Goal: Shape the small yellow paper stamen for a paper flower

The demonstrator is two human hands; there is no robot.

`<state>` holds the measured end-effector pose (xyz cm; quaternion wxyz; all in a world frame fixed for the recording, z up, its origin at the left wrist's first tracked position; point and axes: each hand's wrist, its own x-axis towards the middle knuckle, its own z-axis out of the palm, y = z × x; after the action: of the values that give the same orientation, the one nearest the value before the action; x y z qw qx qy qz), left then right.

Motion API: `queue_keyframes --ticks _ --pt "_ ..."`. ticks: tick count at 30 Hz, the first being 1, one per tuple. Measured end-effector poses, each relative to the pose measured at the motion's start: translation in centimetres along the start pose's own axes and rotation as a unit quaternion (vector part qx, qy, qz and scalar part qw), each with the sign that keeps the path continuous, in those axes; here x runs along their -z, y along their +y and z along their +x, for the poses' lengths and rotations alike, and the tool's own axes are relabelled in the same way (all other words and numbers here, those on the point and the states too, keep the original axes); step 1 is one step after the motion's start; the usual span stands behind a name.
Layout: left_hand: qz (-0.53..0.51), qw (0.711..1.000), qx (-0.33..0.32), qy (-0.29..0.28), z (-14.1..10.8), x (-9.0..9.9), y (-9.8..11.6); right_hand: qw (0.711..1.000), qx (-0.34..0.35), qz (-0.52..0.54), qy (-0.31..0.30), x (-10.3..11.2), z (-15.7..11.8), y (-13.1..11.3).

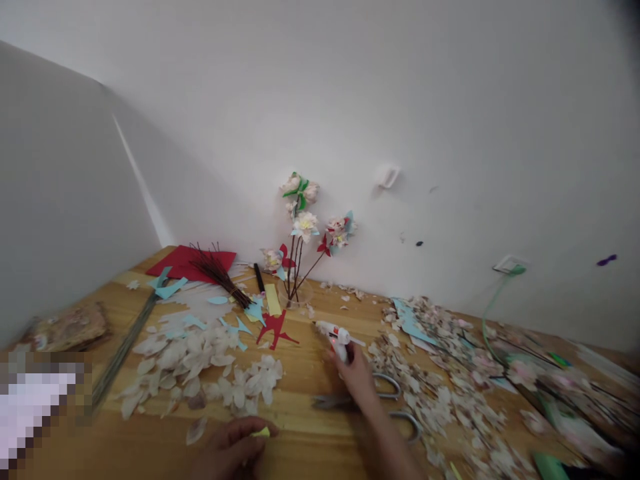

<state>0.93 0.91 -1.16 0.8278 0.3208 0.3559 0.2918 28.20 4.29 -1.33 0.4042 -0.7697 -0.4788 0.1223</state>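
Observation:
My right hand reaches forward over the wooden table and grips the handle of a white glue gun, which lies with its nozzle pointing left. Under my right wrist lie grey-handled scissors. My left hand rests near the table's front edge, its fingers pinching a small yellow paper piece. Pale paper petals are spread just beyond the left hand.
A glass vase with paper flowers stands against the wall. Red paper, dark stems, light blue cutouts and a red cutout lie at the back left. Paper scraps and green wire cover the right side.

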Motion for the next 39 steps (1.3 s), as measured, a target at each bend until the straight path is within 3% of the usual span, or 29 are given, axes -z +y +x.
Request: queue_keyframes --ticks 7,10,14,18,24,39 --pt "0.047 0.997 -0.054 0.042 0.9 1.2 -0.6 0.992 0.05 -0.02 -0.111 8.8 -2.3 2.8" --pt "0.059 0.996 -0.045 0.042 1.0 1.5 -0.8 0.98 0.074 -0.084 -0.163 11.1 -3.2 3.9" --pt "0.034 0.996 -0.071 0.041 1.1 1.3 -0.8 0.958 0.104 -0.183 -0.195 10.9 -3.8 4.6" --pt "0.005 0.997 -0.056 0.043 1.1 0.9 -0.5 0.934 0.119 -0.274 -0.194 9.8 -3.8 4.2" --pt "0.002 0.997 -0.053 0.055 0.9 0.5 -0.2 0.906 0.143 -0.345 -0.201 10.2 -4.1 3.7" --pt "0.003 0.998 -0.046 0.03 0.6 0.5 -0.2 0.896 0.097 -0.403 -0.162 13.0 -5.8 4.9"
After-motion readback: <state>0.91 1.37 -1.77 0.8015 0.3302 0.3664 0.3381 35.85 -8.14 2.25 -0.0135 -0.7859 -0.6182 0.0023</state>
